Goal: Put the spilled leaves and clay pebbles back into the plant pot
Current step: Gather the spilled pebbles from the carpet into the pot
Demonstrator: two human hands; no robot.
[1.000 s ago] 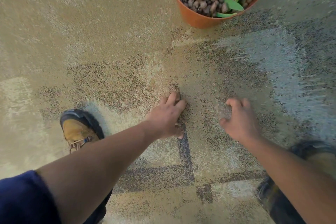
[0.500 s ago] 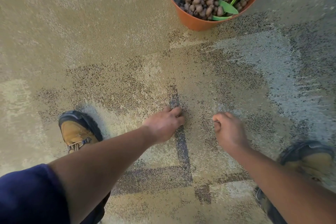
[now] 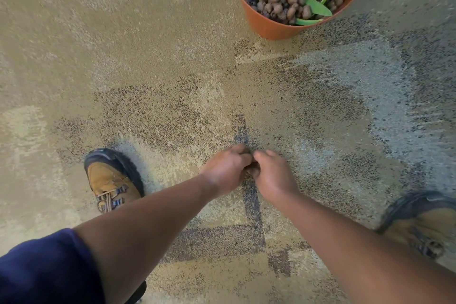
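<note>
Left hand [image 3: 228, 168], right hand [image 3: 272, 174] touching, fingers curled, contents hidden.

The person wears a dark navy blue sleeve [image 3: 42, 269] on the left arm; it ends above the elbow, and the forearm below it is bare. The right arm is bare as far as the picture shows it. The left hand [image 3: 227, 168] and the right hand [image 3: 274, 175] carry no gloves, rings or watch. On the left foot is a tan boot [image 3: 111, 180] with a thick black rubber toe cap and sole, brown laces and dark lace hooks. The right boot [image 3: 424, 224] looks the same, tan with black trim, though it is blurred and cut by the frame's edge.
</note>
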